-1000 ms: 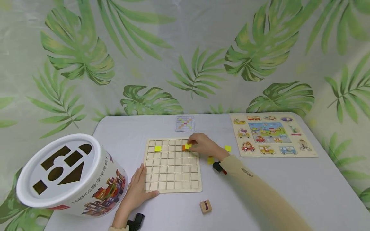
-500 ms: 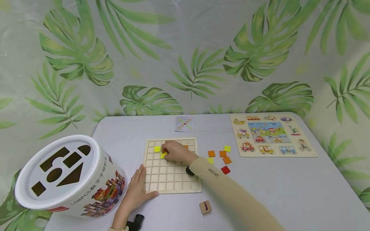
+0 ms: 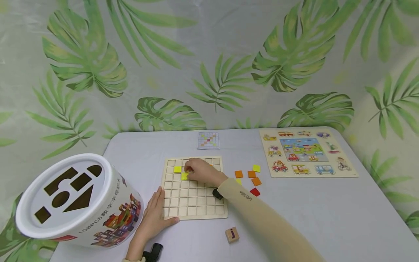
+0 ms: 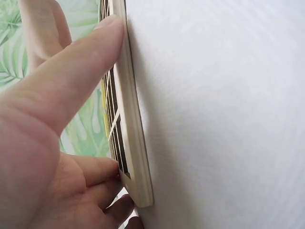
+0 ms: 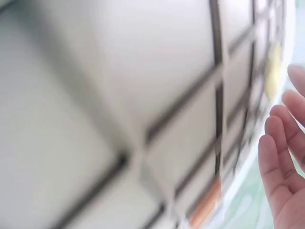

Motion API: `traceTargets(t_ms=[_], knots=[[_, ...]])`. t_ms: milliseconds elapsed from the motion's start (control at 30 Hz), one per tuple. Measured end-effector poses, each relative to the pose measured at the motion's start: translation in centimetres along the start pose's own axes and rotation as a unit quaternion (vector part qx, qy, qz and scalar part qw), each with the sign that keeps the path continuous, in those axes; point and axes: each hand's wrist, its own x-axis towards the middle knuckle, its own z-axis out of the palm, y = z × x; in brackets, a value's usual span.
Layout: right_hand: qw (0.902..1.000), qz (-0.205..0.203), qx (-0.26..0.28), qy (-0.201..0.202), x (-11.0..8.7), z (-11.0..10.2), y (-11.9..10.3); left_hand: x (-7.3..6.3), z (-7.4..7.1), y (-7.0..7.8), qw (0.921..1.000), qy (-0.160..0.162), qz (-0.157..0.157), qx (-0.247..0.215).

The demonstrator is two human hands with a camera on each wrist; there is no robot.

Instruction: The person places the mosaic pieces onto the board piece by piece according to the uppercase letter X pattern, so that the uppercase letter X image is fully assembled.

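Observation:
A wooden grid board (image 3: 199,207) lies on the table. One yellow tile (image 3: 177,169) sits in a cell near its upper left, and a second yellow tile (image 3: 184,176) lies one row down and one column right. Over the board, my right hand (image 3: 204,171) has its fingertips right at the second tile. In the right wrist view the fingers (image 5: 274,157) are loosely bent with nothing seen between them, and an orange tile (image 5: 206,204) sits in the grid. My left hand (image 3: 153,215) rests against the board's lower left, thumb (image 4: 81,67) along the near edge.
Right of the board lie several loose tiles: orange ones (image 3: 251,174), a red one (image 3: 255,191) and yellow ones (image 3: 256,168). A pattern card (image 3: 208,141) lies behind. A vehicle puzzle (image 3: 307,171), a letter block (image 3: 232,235) and a white bucket (image 3: 121,203) stand around.
My right hand has moved left from the board's upper right with a yellow tile, which now lies diagonally below the first one. My left hand has stayed in place.

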Motion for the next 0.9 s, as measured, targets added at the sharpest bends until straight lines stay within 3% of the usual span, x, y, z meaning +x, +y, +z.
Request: traceTargets(t_ms=[133, 333, 533, 667, 833, 900], knots=[[0.9985, 0.006, 0.046, 0.029, -2.5, -2.4, 2.0, 0.1, 0.0, 0.1, 1.0, -0.001, -0.001, -0.001], [0.9938, 0.039, 0.088, 0.057, -8.3, -5.6, 6.4, 0.0, 0.0, -0.1, 1.0, 0.006, -0.006, 0.005], [0.9912, 0.089, 0.084, 0.049, -12.4, -6.3, 9.0, 0.1, 0.1, -0.3, 0.9999, 0.009, -0.002, 0.006], [0.9947, 0.071, 0.059, 0.044, -13.2, -5.6, 9.4, 0.1, 0.1, -0.2, 0.9999, 0.009, -0.003, 0.006], [0.9968, 0.066, -0.004, 0.044, -12.6, -5.1, 9.3, 0.0, 0.1, -0.1, 1.0, 0.007, -0.002, 0.003], [0.9964, 0.072, -0.001, 0.044, -12.2, -5.1, 9.2, 0.0, 0.1, 0.0, 1.0, 0.006, -0.003, 0.002]])
